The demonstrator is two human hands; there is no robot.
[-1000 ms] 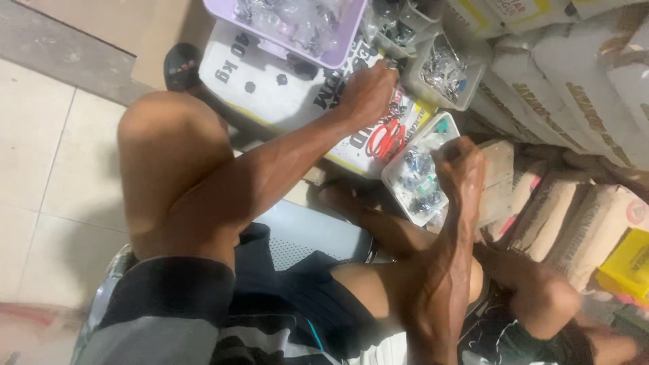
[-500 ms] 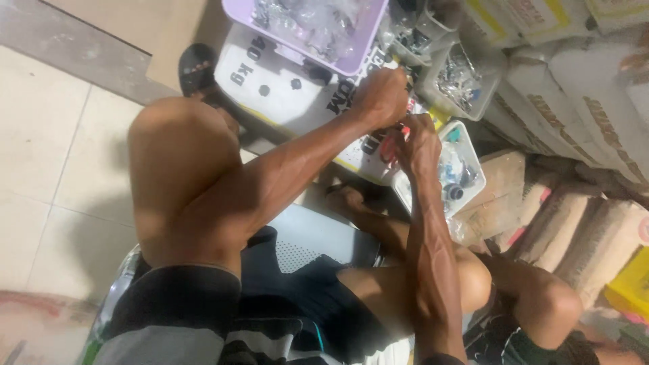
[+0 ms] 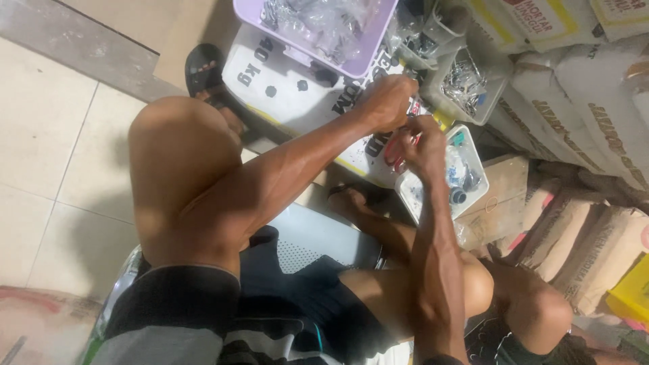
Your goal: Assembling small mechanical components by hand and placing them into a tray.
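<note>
The person sits low, knees spread, over a tiled floor [image 3: 47, 155]. The left hand [image 3: 389, 101] is curled shut over a small red thing [image 3: 395, 150] that lies on a white sack [image 3: 291, 91]; whether it grips it or only presses on it cannot be told. The right hand [image 3: 422, 142] meets it just beside, fingers pinched at the same red thing, which shows only as a sliver between the two hands.

The white sack lies flat, with large black lettering and black dots on its face and a yellow edge along its near side. On its far end stands a lilac basket [image 3: 368, 54] filled with clear bags of small metal parts. Right of the hands, a white tray [image 3: 473, 196] holds small bagged bits, one dark and round; behind it a clear tub [image 3: 490, 101] holds shiny metal pieces. Further right, white and brown paper sacks [image 3: 595, 135] are stacked, with red and dark print, and a yellow box [image 3: 632, 294] sits at the edge. A black sandal [image 3: 203, 71] rests on the floor by the left knee
</note>
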